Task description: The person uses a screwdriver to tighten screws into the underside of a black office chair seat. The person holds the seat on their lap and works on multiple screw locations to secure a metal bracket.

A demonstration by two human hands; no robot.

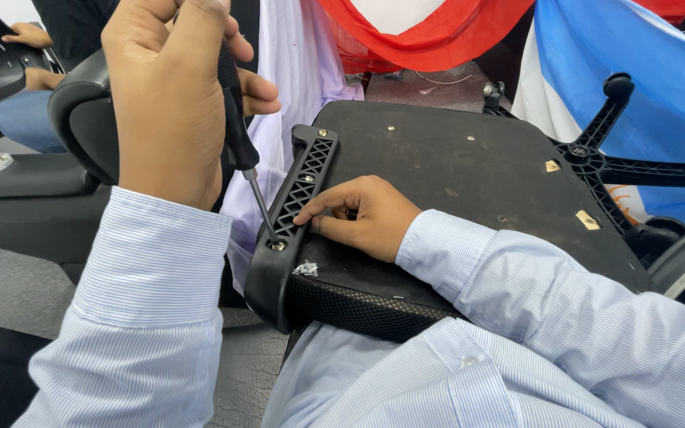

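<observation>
Screwdriver (238,119): left hand (170,95) is gripping it closed, tip seating in bracket (299,190) screw (277,245), near-left on seat underside (453,182). Right hand (362,218), fingers curled, is steadying bracket. Keeping shaft square should prevent slipping.

Bright, even indoor light, sharp pic overall.
Soft shadow under the right hand (366,218) on the seat underside (453,170); no glare; near sleeves slightly soft, mild wide-angle stretch at edges.
</observation>
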